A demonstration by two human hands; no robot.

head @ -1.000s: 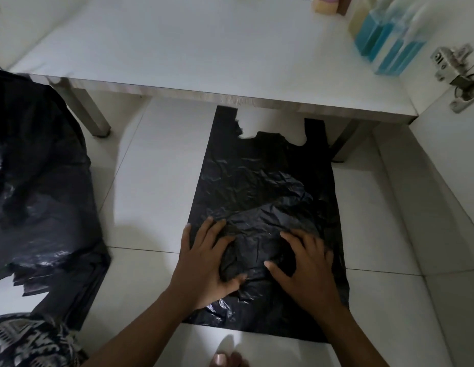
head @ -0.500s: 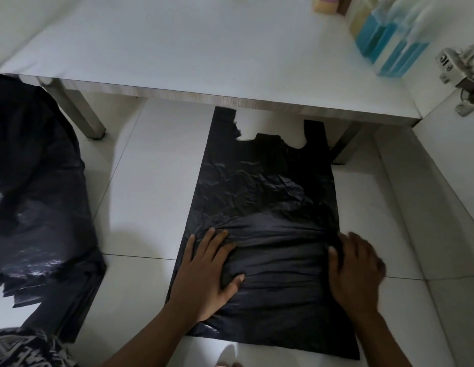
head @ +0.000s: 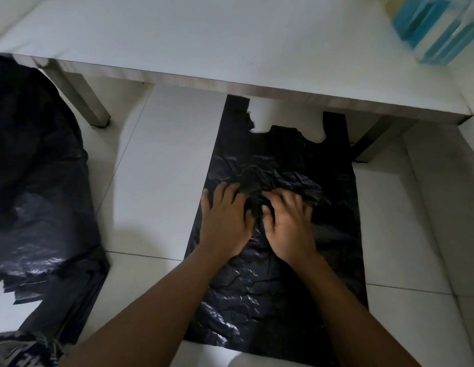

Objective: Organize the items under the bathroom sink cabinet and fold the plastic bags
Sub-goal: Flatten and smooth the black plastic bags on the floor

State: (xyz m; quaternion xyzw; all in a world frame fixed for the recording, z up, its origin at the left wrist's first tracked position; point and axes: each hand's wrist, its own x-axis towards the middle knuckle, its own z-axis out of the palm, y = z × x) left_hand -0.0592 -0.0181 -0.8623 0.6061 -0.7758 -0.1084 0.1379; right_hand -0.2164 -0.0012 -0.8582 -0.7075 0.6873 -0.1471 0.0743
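We see a white tiled floor with thin dark grout lines running across and diagonally. Above it sits a low white shelf with a grey wood-grain front edge, raised on square metal legs: one on the left, one on the right. A white panel closes the far right. Light is dim and cool, and soft shadows fall under the shelf.

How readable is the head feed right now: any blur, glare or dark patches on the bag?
Head view: dim overall; the black bag goes flat black near its handles, with faint sheen showing creases on its near half. Head view: the right hand is motion-blurred, the left hand sharper. Head view: the blue bottles at top right are smeared.
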